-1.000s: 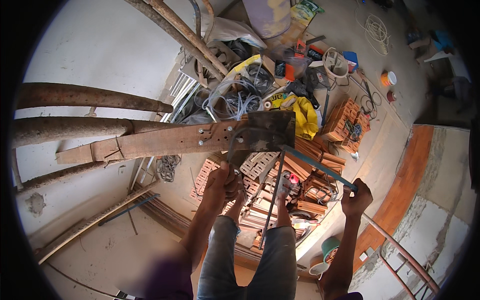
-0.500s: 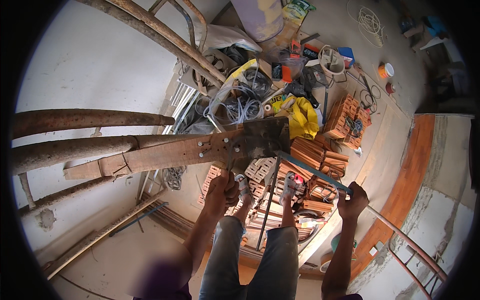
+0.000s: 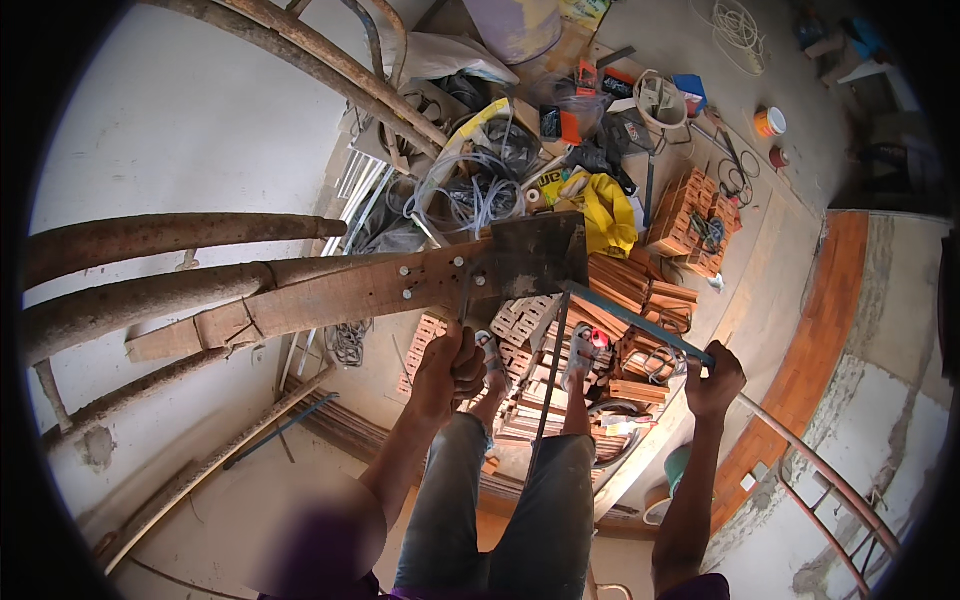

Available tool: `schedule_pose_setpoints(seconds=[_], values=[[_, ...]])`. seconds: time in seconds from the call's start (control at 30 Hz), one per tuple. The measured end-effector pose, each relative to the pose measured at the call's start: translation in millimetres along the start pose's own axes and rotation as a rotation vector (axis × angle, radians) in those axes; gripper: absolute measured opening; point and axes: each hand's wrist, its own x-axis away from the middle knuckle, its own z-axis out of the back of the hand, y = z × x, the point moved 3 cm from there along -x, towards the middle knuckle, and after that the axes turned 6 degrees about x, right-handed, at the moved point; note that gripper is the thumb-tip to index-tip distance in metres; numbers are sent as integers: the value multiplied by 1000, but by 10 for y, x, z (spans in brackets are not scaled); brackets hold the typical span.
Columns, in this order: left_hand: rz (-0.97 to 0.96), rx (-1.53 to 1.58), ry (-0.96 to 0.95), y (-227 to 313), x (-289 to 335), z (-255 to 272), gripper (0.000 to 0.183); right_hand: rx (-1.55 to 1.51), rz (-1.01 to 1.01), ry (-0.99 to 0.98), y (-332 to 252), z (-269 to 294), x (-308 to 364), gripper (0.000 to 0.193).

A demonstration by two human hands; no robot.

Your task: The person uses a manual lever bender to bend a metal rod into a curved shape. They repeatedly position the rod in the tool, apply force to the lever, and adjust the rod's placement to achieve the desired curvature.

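Observation:
In front of me a wooden plank (image 3: 330, 292) with bolts or pegs runs out from the scaffold pipes at left. Its right end carries a dark plate (image 3: 548, 252). My left hand (image 3: 448, 375) is closed just below the plank, around a thin metal rod (image 3: 466, 297) that rises against the plank. My right hand (image 3: 714, 381) is closed around the end of a blue-grey metal bar (image 3: 640, 322), whose other end meets the dark plate's lower corner. From that corner a thin dark rod (image 3: 550, 400) slants down between my legs; its lower end is unclear.
Rusty scaffold pipes (image 3: 180, 238) stand at left beside the white wall. Below lie stacked orange bricks (image 3: 690, 225), wood strips, a yellow bag (image 3: 603, 215), coiled clear tubing (image 3: 480, 200) and a pale bucket (image 3: 660, 97). A reddish pipe (image 3: 815, 460) crosses the right side.
The plank's right end, the bar and both hands sit slightly higher in the picture. The dark rod's slant has shifted a little. Both grips stay the same.

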Motion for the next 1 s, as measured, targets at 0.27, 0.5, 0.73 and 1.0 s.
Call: schedule_pose_setpoints(seconds=[0.27, 0.5, 0.73, 1.0], values=[[155, -92, 91, 183, -5, -45, 46, -98, 75, -49, 86, 340, -455, 56], [175, 46, 70, 202, 135, -342, 47, -949, -302, -257, -245, -89, 24, 3], [248, 120, 136, 221, 209, -379, 46, -1448, -375, -502, -1464, -627, 955, 24], [160, -2, 187, 418, 340, -517, 45, -1425, -246, -578, -1857, -98, 752, 20]])
